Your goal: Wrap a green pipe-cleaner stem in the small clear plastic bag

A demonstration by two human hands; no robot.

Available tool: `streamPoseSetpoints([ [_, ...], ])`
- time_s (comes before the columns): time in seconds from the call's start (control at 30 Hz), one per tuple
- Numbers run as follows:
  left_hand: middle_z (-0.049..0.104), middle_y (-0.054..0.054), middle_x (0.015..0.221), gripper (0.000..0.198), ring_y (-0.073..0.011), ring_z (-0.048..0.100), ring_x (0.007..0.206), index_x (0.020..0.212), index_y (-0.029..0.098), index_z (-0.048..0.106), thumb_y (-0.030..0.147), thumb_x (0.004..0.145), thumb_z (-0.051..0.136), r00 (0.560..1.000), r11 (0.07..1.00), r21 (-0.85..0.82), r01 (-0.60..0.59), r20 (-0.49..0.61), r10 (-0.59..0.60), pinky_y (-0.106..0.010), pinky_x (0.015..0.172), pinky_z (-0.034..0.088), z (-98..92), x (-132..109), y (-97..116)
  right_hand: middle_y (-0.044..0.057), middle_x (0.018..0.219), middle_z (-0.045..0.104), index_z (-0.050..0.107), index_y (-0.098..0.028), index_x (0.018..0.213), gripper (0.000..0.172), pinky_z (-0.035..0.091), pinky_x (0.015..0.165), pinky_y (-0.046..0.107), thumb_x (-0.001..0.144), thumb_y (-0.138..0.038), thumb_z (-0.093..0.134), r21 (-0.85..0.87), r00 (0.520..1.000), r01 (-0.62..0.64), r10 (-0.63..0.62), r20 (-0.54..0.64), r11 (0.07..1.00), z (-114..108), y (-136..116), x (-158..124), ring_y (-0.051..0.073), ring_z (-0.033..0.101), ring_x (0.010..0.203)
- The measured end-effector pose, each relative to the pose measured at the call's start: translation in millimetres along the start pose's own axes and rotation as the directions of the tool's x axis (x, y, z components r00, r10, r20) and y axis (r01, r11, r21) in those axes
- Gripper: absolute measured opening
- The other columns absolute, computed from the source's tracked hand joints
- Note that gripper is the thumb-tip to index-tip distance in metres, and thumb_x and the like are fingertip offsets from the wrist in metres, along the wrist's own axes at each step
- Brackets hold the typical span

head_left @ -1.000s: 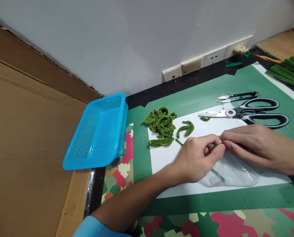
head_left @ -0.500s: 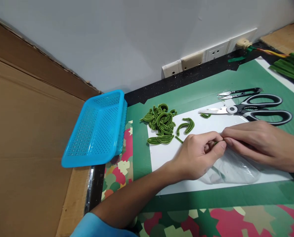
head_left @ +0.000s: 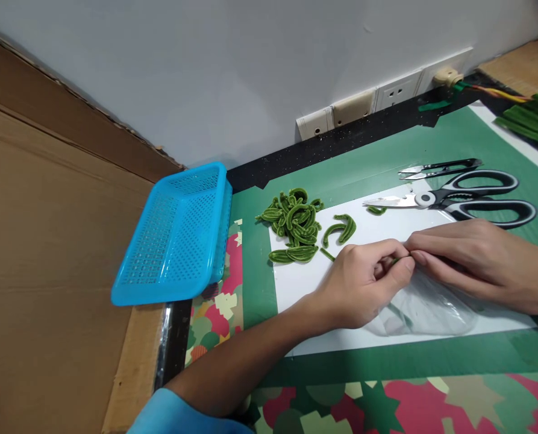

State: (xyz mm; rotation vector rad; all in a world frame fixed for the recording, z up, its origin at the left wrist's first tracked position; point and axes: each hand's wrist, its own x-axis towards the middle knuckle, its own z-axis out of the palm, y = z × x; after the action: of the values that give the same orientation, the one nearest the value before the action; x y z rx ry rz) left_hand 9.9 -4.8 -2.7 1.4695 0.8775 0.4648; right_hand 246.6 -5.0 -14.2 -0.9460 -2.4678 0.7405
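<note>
On my remote feed the left hand [head_left: 368,283] is curled nearly closed, pinching a green strip [head_left: 396,261] above the white sheet [head_left: 296,289], right hand [head_left: 472,259] pinched tight at its end; I'd say uneven twisting could kink it.

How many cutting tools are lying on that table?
2: the large scissors, just beyond the right hand, partly over the white paper, and the small black snips, slightly farther back. Others may be hidden from view.
</note>
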Motion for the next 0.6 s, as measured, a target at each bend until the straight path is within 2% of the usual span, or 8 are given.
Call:
streamPoseSetpoints([
  [0.1, 0.048, 0.005, 0.073, 0.026, -0.0094, 0.037, 0.065, 0.092, 0.018, 0.064, 0.043, 0.101, 0.065, 1.0, 1.0, 0.005, -0.001, 0.0, 0.001, -0.026, 0.062, 0.03, -0.2, 0, 1, -0.004, 0.071, 0.05, 0.05, -0.021, 0.085, 0.032, 0.03, 0.06, 0.031, 0.115, -0.026, 0.038, 0.013, 1.0, 0.029, -0.029, -0.001, 0.999, -1, -2, 0, 0.012, 0.047, 0.059],
  [0.23, 0.047, 0.005, 0.072, 0.028, -0.0095, 0.036, 0.065, 0.092, 0.018, 0.064, 0.045, 0.101, 0.065, 1.0, 1.0, 0.004, 0.006, 0.003, -0.006, -0.026, 0.062, 0.03, -0.3, 0, 2, -0.003, 0.073, 0.051, 0.051, -0.021, 0.086, 0.033, 0.03, 0.062, 0.032, 0.116, -0.027, 0.037, 0.016, 1.0, -0.022, 0.021, 0.014, 1.0, -2, -2, 0, 0.013, 0.048, 0.06],
  [0.33, 0.047, 0.005, 0.072, 0.028, -0.0093, 0.036, 0.065, 0.092, 0.018, 0.064, 0.044, 0.101, 0.066, 1.0, 1.0, 0.003, 0.0, 0.002, 0.0, -0.026, 0.062, 0.03, -0.1, 0, 2, -0.003, 0.072, 0.051, 0.051, -0.021, 0.087, 0.031, 0.029, 0.06, 0.032, 0.115, -0.026, 0.039, 0.026, 1.0, 0.017, -0.017, 0.007, 1.0, -2, -2, -1, 0.013, 0.047, 0.059],
  [0.47, 0.047, 0.005, 0.072, 0.029, -0.0094, 0.036, 0.065, 0.092, 0.018, 0.064, 0.046, 0.101, 0.065, 1.0, 1.0, 0.002, 0.01, -0.001, -0.01, -0.026, 0.062, 0.029, 0.4, 0, 2, -0.003, 0.074, 0.05, 0.051, -0.021, 0.087, 0.034, 0.03, 0.064, 0.033, 0.117, -0.027, 0.036, 0.018, 0.998, -0.053, 0.052, 0.023, 0.998, -3, -7, 0, 0.013, 0.045, 0.063],
  [0.6, 0.047, 0.005, 0.073, 0.028, -0.0092, 0.036, 0.065, 0.091, 0.019, 0.063, 0.045, 0.1, 0.065, 1.0, 1.0, -0.002, 0.009, -0.005, -0.009, -0.026, 0.062, 0.029, 0.6, 0, 3, -0.003, 0.074, 0.049, 0.05, -0.021, 0.086, 0.035, 0.029, 0.065, 0.033, 0.117, -0.028, 0.035, 0.025, 0.998, -0.06, 0.059, 0.023, 0.998, -4, -11, 0, 0.013, 0.044, 0.063],
])
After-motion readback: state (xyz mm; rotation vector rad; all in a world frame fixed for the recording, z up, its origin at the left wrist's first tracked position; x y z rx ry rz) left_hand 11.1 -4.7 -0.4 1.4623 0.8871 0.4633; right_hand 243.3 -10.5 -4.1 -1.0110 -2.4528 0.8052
